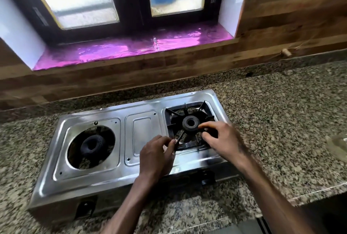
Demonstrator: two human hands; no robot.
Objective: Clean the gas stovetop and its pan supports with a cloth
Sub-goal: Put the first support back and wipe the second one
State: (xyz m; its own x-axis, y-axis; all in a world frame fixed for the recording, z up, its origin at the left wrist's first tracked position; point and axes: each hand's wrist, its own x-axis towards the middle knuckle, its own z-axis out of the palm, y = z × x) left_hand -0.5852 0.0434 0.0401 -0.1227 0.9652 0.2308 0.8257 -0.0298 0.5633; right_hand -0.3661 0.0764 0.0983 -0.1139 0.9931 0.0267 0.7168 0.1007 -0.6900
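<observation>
Fingers (170,142) of the left hand (156,156) curl together and pinch the near-left corner of the black pan support (187,115), which sits over the right burner (190,123) of the steel gas stovetop (120,166). The right hand (221,140) reaches over the support's near-right side, its fingers bent and closed on a prong there; motion blur hides the exact contact. Both hands are bare, and 2 forearms come in from the stovetop's near edge. The left burner (91,144), on the stovetop's left half, stands uncovered in its round opening. The stovetop rests on a speckled granite counter (281,113). Beyond the stovetop, a window sill (131,50) is lined with shiny purple foil.
</observation>
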